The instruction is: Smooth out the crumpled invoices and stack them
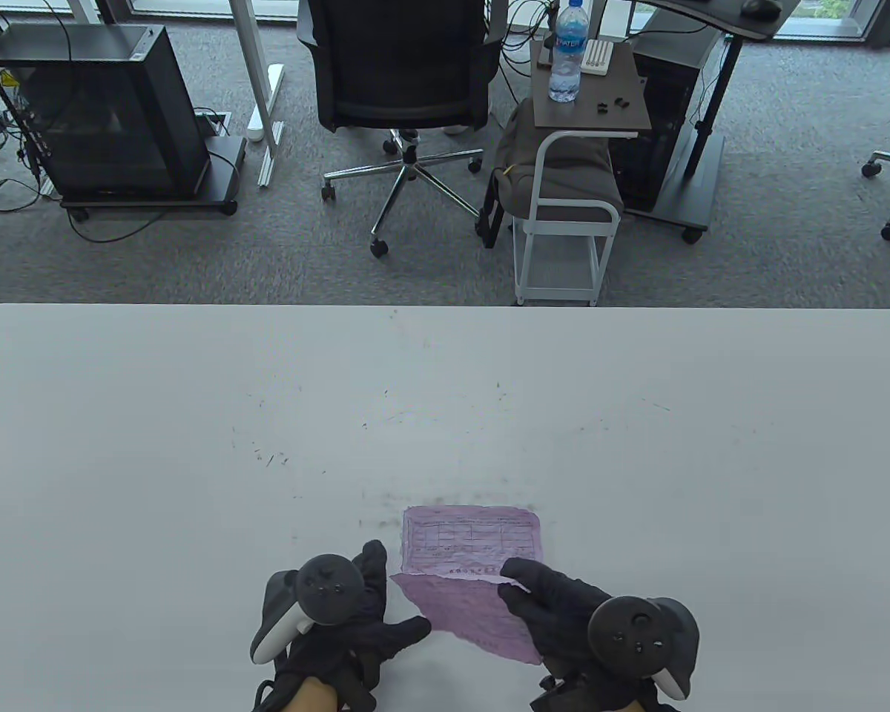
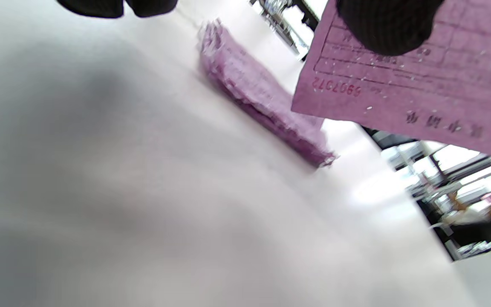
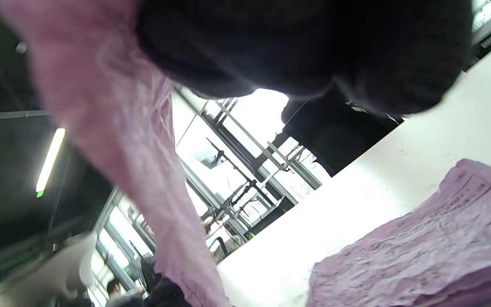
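Where grey carpet meets it, scuffed white table; right hand pinching pink invoice, left hand spread

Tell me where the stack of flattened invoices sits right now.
In the table view the stack lies flat on the table near its front edge, just beyond the right hand, which holds another invoice.

**Black gloves, dark trackers**

Two hands, both in black knitted sensor gloves covering every finger. On the back of the left hand, a round dark tracker with small buttons on its face and a pale grey handle end trailing off. On the right hand, a matching round dark tracker, same pale grey tip. No sleeves visible at the wrists.
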`<state>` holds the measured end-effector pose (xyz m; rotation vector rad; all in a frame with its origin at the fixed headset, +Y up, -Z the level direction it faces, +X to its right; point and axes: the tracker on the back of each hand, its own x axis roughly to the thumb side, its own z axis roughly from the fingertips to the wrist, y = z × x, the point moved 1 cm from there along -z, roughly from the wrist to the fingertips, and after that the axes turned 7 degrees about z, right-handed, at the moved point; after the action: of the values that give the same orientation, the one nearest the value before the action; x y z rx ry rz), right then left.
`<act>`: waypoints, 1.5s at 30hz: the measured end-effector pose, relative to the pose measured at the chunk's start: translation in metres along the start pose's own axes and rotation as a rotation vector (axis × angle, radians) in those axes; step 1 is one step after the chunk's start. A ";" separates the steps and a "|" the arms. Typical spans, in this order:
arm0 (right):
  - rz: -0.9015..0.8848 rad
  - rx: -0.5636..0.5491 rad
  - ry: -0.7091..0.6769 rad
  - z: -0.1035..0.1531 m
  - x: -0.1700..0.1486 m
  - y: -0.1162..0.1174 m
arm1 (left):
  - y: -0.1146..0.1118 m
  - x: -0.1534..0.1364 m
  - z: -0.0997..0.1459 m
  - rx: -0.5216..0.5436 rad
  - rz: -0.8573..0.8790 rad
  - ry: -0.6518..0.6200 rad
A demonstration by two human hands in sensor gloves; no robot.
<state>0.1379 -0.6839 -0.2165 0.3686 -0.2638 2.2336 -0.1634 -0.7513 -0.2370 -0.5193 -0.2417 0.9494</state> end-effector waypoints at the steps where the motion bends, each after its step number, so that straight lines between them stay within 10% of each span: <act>1: -0.072 -0.003 0.040 0.000 -0.006 -0.002 | 0.001 0.000 0.001 0.009 0.094 -0.044; 4: -0.282 0.013 0.150 0.000 -0.025 -0.003 | -0.003 0.000 -0.001 -0.013 0.395 -0.155; 13: -0.457 0.054 0.272 0.000 -0.045 0.004 | -0.007 0.004 -0.004 -0.026 0.495 -0.229; 30: -0.143 0.141 0.304 0.000 -0.046 0.013 | 0.013 0.017 0.011 0.185 0.363 -0.340; 45: 0.032 0.057 0.281 -0.009 -0.019 -0.011 | 0.000 0.049 0.014 0.124 -0.021 -0.280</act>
<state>0.1566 -0.6883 -0.2306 0.0775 -0.0565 2.2946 -0.1416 -0.7060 -0.2267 -0.2682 -0.4365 1.0093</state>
